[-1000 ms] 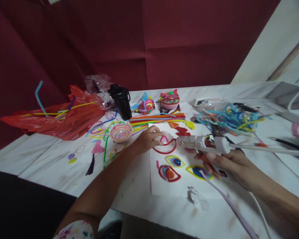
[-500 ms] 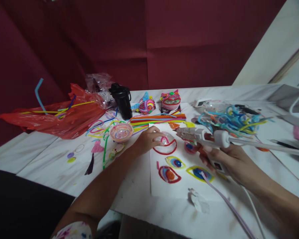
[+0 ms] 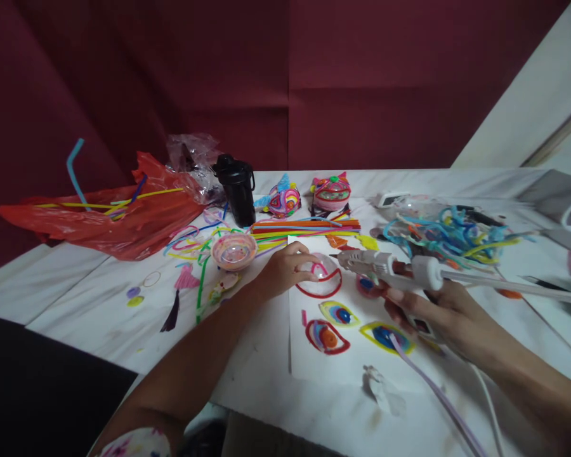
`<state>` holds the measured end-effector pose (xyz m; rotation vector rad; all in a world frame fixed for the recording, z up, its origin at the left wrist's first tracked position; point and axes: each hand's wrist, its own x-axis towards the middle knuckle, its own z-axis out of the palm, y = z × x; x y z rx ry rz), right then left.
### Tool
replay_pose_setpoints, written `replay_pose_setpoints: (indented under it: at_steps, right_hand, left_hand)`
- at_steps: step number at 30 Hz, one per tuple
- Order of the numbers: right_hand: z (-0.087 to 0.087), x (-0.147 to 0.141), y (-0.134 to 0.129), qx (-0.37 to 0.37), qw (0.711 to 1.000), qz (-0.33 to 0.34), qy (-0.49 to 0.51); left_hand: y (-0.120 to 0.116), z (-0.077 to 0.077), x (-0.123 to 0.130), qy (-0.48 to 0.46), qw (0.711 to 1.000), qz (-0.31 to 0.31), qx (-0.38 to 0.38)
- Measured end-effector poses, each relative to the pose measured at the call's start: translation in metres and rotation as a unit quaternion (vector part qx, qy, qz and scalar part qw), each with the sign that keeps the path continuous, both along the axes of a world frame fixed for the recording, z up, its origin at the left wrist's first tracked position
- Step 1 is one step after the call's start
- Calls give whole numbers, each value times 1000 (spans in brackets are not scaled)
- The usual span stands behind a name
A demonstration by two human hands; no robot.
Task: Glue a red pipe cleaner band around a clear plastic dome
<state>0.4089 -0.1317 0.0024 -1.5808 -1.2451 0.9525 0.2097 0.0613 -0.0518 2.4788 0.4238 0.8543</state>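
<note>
My left hand [image 3: 289, 271] reaches in from the lower left, its thumb and fingers closed on a clear plastic dome [image 3: 330, 271]. A red fuzzy pipe cleaner outline [image 3: 320, 294] curves along the dome's near side, and a pink loop shows through it. My right hand [image 3: 438, 311] grips a white hot glue gun [image 3: 368, 261], with its dark nozzle pointing left beside the dome's upper right edge. A long glue stick [image 3: 504, 285] runs out of the gun's back. Below, on a white sheet [image 3: 309, 368], lie pipe cleaner eye shapes in red [image 3: 327, 336] and yellow [image 3: 339, 314].
A black shaker bottle [image 3: 238, 190], a pink patterned bowl [image 3: 233, 251] and two decorated fish-like pieces [image 3: 285, 198] stand behind. Tangled pipe cleaners [image 3: 452, 235] lie right; a red plastic bag [image 3: 137, 216] lies left. The gun's white cord [image 3: 488, 393] trails toward me.
The nozzle of the glue gun has come slightly closer to the dome. My left hand keeps its hold, and the whole view has shifted a little.
</note>
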Motion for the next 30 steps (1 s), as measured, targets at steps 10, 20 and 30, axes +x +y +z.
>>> replay_pose_setpoints:
  at_steps: [10,20,30]
  right_hand:
    - [-2,1,-5,-18,1000,-2,9]
    - [23,5,1,40,976,-143,-161]
    - [-4,72,-89,143,886,24,-441]
  left_hand:
    - [-1,1,0,1,1000,3,-26]
    - [-8,7,-1,-15,1000,-4,3]
    - [-10,12,-3,-56,995,-12,77]
